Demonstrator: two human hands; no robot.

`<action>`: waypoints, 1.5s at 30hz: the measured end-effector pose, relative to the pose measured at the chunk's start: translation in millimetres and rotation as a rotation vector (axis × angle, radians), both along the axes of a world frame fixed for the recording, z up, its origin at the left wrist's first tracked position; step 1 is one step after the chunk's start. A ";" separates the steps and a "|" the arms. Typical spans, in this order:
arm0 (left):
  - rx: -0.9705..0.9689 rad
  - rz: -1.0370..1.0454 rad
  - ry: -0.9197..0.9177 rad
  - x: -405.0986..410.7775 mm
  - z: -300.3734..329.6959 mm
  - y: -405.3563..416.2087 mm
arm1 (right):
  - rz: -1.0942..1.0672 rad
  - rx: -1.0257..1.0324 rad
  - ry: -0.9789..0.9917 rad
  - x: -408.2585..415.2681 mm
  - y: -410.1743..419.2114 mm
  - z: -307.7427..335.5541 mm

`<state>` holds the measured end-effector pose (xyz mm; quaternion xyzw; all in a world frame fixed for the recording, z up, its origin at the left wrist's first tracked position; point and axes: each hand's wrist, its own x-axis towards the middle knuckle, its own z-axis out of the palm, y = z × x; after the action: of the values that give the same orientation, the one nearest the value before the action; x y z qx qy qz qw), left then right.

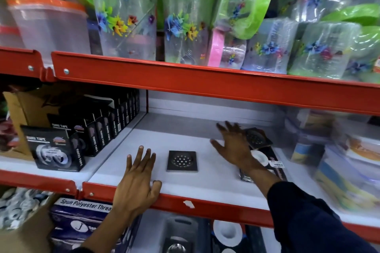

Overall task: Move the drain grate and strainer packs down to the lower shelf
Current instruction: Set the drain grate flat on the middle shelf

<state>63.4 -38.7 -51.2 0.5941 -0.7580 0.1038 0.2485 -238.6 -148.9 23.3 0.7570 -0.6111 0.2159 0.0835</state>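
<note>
A square black drain grate (181, 161) lies flat on the white middle shelf (201, 183). My left hand (138, 178) rests open on the shelf just left of it, thumb at the red front edge. My right hand (234, 146) hovers open, fingers spread, above the shelf to the right of the grate. Beside it lie a second drain grate (259, 138) and a black strainer pack (269, 163), partly hidden by my forearm. On the lower shelf, strainer packs (181, 236) and a pack with white rings (227, 232) show.
Black nano tape boxes (82, 137) line the shelf's left side. Wrapped plastic containers (337, 150) stand blurred at the right. Green-lidded floral jars (185, 22) fill the top shelf. A polyester thread box (82, 217) and a cardboard box (24, 222) sit below left.
</note>
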 end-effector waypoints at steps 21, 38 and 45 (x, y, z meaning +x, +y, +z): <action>0.015 0.009 0.023 -4.3 4.5 1.8 | 0.375 0.209 -0.110 -9.9 10.2 22.6; 0.063 0.031 0.020 -4.6 8.7 3.1 | 0.449 0.611 0.121 67.7 10.4 -4.4; 0.107 -0.029 -0.027 -7.7 11.8 6.6 | 0.236 0.197 0.103 23.1 54.2 -15.8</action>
<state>55.7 -32.2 -39.4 0.5941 -0.7742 0.0677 0.2075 -215.6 -94.7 7.4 0.8382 -0.5309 0.1241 0.0142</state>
